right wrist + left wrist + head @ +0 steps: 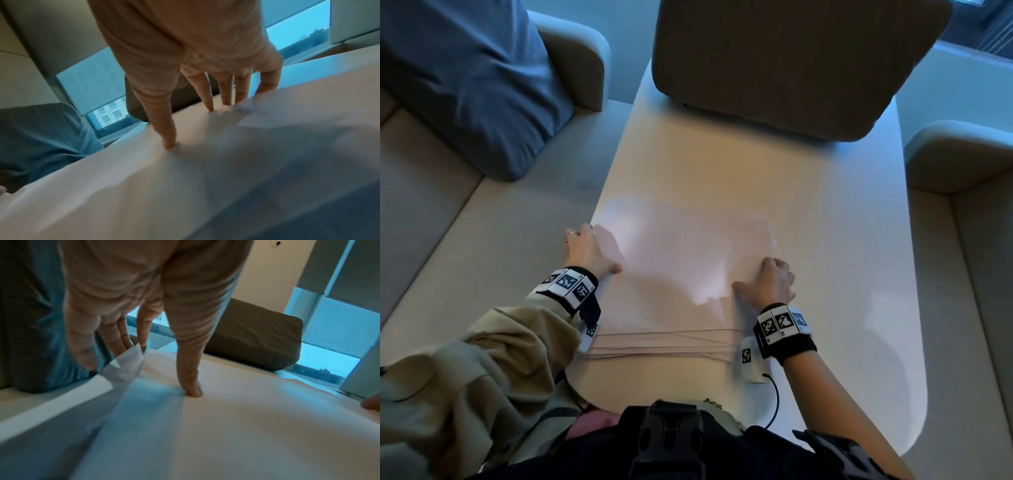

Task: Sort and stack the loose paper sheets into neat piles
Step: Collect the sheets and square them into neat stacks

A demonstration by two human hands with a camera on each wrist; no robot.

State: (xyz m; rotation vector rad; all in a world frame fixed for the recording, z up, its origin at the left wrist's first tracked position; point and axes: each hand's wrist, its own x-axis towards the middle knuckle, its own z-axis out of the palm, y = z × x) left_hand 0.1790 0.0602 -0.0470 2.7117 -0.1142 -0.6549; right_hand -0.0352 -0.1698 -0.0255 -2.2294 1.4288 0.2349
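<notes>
A loose pile of white paper sheets point(681, 260) lies on the white table point(842, 240), with its near edges fanned out unevenly point(664, 342). My left hand point(589, 253) sits at the pile's left edge. Its thumb point(191, 382) presses on the top sheet point(226, 426), and its straight fingers point(123, 337) push against the raised left edge. My right hand point(767, 281) is at the pile's right side. Its thumb point(168, 134) and fingertips point(226, 94) press down on the rumpled paper point(226, 162).
A brown cushion point(791, 61) lies on the far end of the table. A blue cushion point(465, 85) rests on the beige sofa seat point(448, 240) at the left. A sofa armrest point(962, 161) stands to the right of the table.
</notes>
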